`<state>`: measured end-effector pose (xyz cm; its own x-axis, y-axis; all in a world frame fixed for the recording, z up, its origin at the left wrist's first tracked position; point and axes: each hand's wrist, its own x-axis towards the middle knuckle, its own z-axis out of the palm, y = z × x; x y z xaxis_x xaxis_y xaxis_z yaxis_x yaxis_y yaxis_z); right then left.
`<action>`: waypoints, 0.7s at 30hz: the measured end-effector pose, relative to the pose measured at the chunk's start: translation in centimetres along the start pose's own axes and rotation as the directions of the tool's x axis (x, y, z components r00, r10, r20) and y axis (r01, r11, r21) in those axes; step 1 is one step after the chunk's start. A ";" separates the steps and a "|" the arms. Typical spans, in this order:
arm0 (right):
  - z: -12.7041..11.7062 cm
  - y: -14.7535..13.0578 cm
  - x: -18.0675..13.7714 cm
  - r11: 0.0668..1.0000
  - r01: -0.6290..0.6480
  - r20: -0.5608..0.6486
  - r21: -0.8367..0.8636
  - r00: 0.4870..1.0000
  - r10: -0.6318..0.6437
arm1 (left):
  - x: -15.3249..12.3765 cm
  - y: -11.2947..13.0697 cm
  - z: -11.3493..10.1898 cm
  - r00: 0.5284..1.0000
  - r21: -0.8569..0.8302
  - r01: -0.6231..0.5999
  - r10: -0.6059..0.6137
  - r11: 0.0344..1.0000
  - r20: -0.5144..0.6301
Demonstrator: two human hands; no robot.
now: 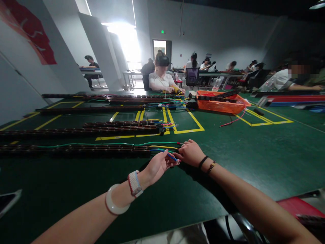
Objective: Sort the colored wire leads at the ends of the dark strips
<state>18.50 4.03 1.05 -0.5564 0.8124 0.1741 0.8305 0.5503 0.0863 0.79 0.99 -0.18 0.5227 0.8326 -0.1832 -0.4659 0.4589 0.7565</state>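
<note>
Orange basket: set on the green surface (pixel 254 149), the basket (pixel 220 107) is filled partly with red material, and dark strips are laid across its rim; a pink wire (pixel 236 120) is draped down its near side.
Clear bottle: seen at the basket's far side; whether the bottle (pixel 216 85) is stood inside or behind cannot be told.
Wire bundle: laid along the near part of the surface, the bundle (pixel 101 149) is made up of long, dark, glossy strips, with loose wires led out at the right end.
Wires: a green wire (pixel 127 144) and a yellow wire (pixel 164 147) are stretched to the right hand (pixel 191 151); a blue wire (pixel 172 157) is tipped with a pale end.
Left fingers: narrowed, the blue wire held by the left hand (pixel 157 166).
Right fingers: bent close at the wire ends; their grip cannot be told.
Red banner: white marks are shown on the banner (pixel 33 32), unreadable.
</note>
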 end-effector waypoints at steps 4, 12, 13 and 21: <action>-1.2 0.7 -0.6 0.995 0.015 -0.171 0.103 0.985 0.003 | 0.1 0.0 0.0 1.000 -0.055 0.004 -0.004 0.999 0.001; -2.0 0.3 -1.2 0.845 0.531 -0.261 -0.066 0.808 -0.528 | 0.0 0.1 0.2 0.998 -0.044 0.021 -0.024 0.999 -0.065; -1.9 0.2 -1.1 0.842 0.535 -0.265 -0.065 0.804 -0.532 | 0.0 0.1 0.1 0.998 -0.043 0.018 -0.021 0.999 -0.062; -1.8 0.8 -0.9 0.946 0.322 -0.319 0.042 0.902 -0.293 | -0.6 0.4 1.0 0.983 0.194 0.036 -0.070 0.980 0.172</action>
<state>19.72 3.43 2.71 -0.7365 0.5101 0.4442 0.6052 0.7902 0.0961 1.04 0.36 0.83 0.6692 0.7325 -0.1247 -0.2993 0.4194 0.8571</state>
